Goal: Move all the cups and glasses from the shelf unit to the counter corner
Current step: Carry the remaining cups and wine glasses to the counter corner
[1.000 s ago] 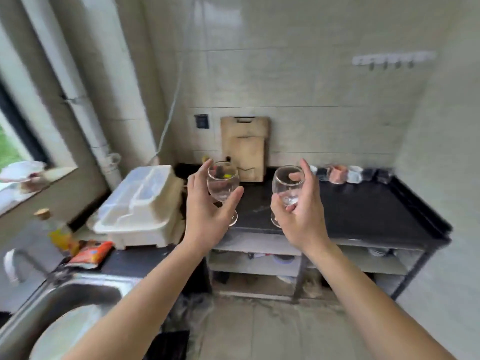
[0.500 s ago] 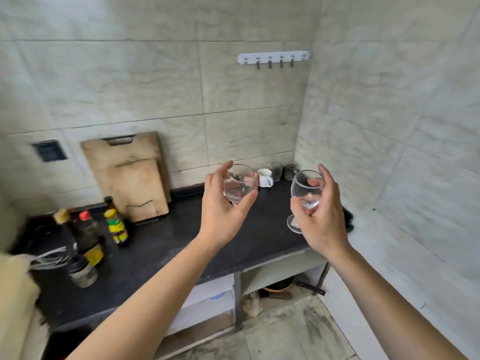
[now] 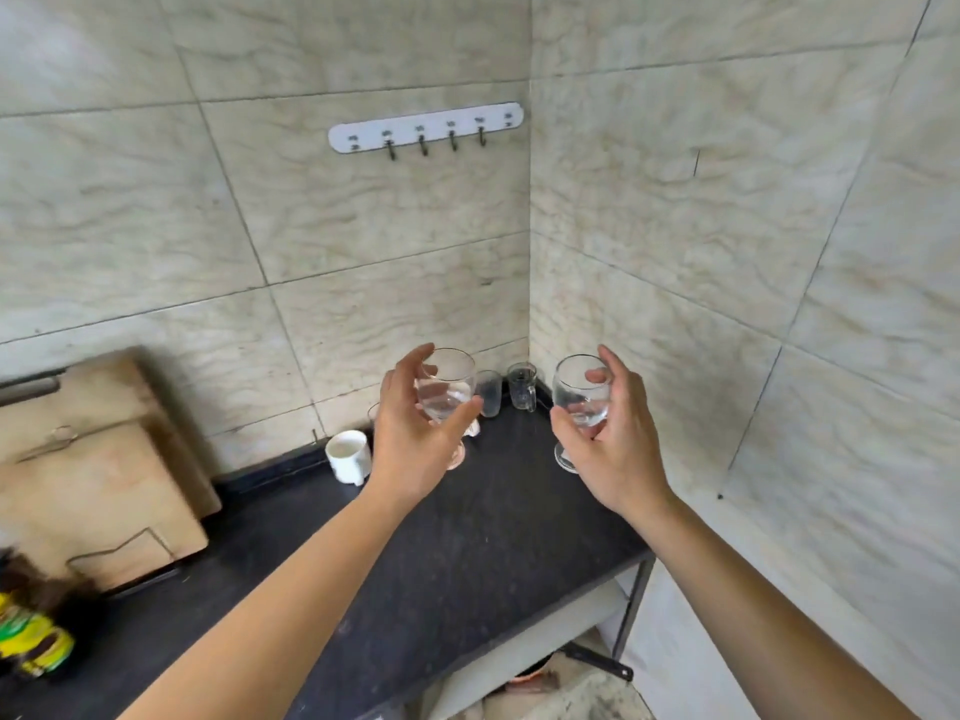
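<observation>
My left hand grips a clear stemmed glass by its bowl, held upright above the black counter. My right hand holds a second clear stemmed glass the same way, just right of the first. Both hang over the counter's far right corner. In that corner stand a white mug, a small frosted tumbler and a clear handled glass mug. A pinkish cup is mostly hidden behind my left hand.
Two wooden cutting boards lean on the tiled wall at the left. Bottles with yellow-green labels stand at the far left edge. A white hook rail hangs above. Tiled walls close the corner; a lower shelf sits under the counter.
The view has swung right and closer to the counter corner. Both hands have carried their glasses forward over the corner, nearer the cups standing there.
</observation>
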`<act>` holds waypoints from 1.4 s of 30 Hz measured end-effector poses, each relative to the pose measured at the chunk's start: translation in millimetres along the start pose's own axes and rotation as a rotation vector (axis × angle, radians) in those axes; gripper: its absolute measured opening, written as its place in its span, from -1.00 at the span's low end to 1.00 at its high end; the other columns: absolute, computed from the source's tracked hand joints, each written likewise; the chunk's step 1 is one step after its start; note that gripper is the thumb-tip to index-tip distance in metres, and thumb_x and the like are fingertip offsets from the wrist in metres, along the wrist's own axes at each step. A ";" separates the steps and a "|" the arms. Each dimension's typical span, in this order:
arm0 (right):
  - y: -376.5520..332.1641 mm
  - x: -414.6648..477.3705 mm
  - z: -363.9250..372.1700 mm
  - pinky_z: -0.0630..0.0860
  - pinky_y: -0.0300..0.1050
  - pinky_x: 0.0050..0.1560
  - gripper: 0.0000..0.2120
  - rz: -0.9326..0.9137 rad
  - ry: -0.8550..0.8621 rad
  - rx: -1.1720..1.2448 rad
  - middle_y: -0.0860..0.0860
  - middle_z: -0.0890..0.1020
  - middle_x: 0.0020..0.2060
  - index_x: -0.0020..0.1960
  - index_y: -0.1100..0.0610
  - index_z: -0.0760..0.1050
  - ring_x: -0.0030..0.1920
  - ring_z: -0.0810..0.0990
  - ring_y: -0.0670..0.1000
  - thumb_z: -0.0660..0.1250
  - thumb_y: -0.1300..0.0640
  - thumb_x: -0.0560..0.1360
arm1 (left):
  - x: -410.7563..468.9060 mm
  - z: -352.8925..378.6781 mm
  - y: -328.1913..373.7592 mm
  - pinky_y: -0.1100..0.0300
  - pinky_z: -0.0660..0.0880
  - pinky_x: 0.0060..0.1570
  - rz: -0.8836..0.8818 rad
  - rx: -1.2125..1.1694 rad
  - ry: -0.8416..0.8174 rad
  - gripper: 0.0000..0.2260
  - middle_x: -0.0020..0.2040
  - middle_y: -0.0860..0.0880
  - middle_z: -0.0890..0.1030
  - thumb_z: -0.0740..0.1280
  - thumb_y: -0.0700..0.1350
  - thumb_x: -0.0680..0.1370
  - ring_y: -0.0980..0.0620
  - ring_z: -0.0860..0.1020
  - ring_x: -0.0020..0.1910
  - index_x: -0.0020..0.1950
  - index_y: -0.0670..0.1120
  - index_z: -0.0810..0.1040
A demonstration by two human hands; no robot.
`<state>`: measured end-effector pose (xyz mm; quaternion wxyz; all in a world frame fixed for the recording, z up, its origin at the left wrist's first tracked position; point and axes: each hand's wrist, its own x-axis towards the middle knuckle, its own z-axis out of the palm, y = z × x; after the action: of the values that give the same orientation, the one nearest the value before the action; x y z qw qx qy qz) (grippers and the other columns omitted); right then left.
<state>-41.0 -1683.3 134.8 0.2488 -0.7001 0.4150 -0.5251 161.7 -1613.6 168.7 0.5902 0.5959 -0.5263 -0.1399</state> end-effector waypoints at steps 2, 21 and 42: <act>17.7 32.4 4.7 0.51 -0.46 -0.15 -0.25 -0.007 -0.027 0.000 -0.17 0.39 0.18 0.53 -0.09 0.16 -0.01 0.58 -0.34 0.42 -0.11 0.43 | 26.3 15.2 -9.2 0.00 0.56 0.15 -0.021 -0.003 0.035 -0.37 0.21 0.02 0.49 0.57 -0.08 0.41 0.10 0.60 0.11 0.39 0.14 0.39; 172.8 222.8 85.3 0.52 -0.03 0.18 -0.26 0.211 -0.268 -0.321 -0.22 0.54 0.30 0.43 -0.18 0.26 0.20 0.56 -0.10 0.34 -0.38 0.32 | 212.3 134.3 -174.9 0.02 0.54 0.09 -0.197 0.069 -0.057 -0.41 0.18 0.16 0.58 0.58 -0.03 0.35 -0.01 0.58 0.08 0.32 0.15 0.43; 390.6 235.6 208.6 0.53 0.04 0.22 -0.43 0.582 -0.503 -0.277 0.07 0.47 0.30 0.38 0.08 0.36 0.24 0.52 0.08 0.52 0.18 0.45 | 235.6 274.5 -373.1 0.19 0.44 0.08 -0.605 0.280 -0.220 -0.46 0.17 -0.04 0.50 0.54 -0.19 0.31 0.02 0.49 0.11 0.23 0.02 0.46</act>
<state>55.1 -2107.6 -114.6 0.3840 -0.6869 0.5889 -0.1841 213.7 -2046.5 -114.1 0.3741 0.7815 -0.4003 -0.2983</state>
